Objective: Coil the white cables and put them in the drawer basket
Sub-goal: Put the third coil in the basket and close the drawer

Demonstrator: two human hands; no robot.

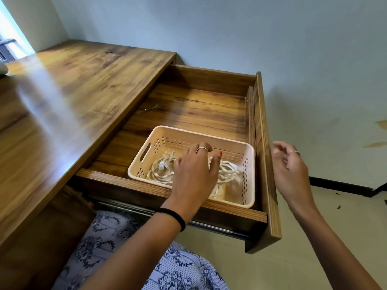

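Patterned blue-and-white cloth [180, 266] covers the lap at the near edge, and both forearms reach out over it. On the left wrist sits a black band [173, 216]. That left hand [193, 174] hangs palm down over the basket [146, 143], fingers [215, 164] spread and relaxed, gripping nothing that shows; whether they touch the cables [161, 170] beneath cannot be told. The white cables lie in loose loops on the basket floor, and the hand hides the middle of the pile, so the count of cables is unclear. The pale basket stands in the near right corner of the open drawer [199, 107]. A small thin object [147, 109] lies on the drawer floor at the far left, too dim to name. The right hand [289, 164] hovers to the right of the drawer front, beyond it, fingers loosely curled and empty. The wooden tabletop [73, 91] stretches left, glare washing over it. Pale floor [314, 216] shows at right.
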